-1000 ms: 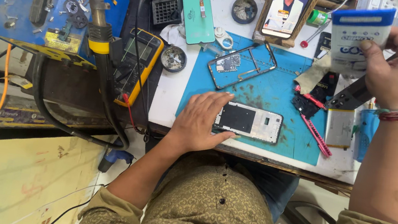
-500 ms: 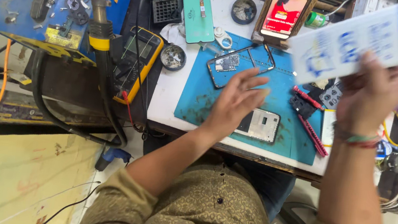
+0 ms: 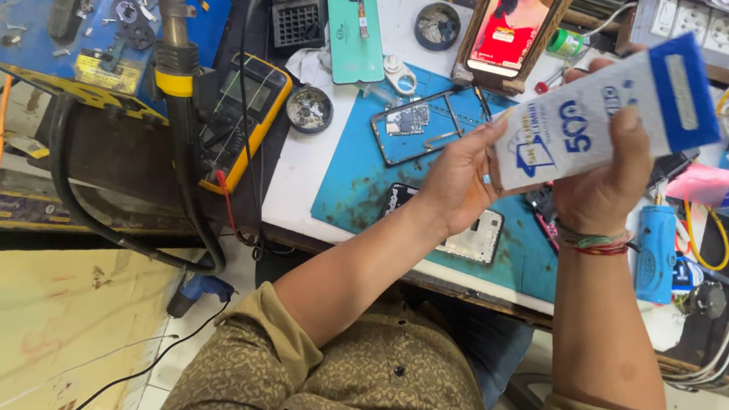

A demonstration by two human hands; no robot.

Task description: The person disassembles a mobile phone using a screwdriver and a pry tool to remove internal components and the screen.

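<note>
Both hands hold a flat white and blue packet (image 3: pixel 603 114) up over the workbench, toward one o'clock from the middle of the view. The right hand (image 3: pixel 603 183) grips its lower right part, thumb pressed across the front and fingers curled behind. The left hand (image 3: pixel 460 182) closes on the packet's lower left corner, fingers narrow against its edge. Below the left hand, at about six o'clock from the packet, an opened phone (image 3: pixel 472 237) lies on the blue work mat (image 3: pixel 358 186), partly hidden by the wrist. At nine o'clock from the packet a bare phone frame (image 3: pixel 426 122) rests on the same mat. At twelve o'clock a lit phone in a wooden stand (image 3: pixel 516 24) stands upright. A yellow multimeter (image 3: pixel 241 116) lies far out at nine o'clock, beside a hot-air nozzle (image 3: pixel 177 34)
</note>
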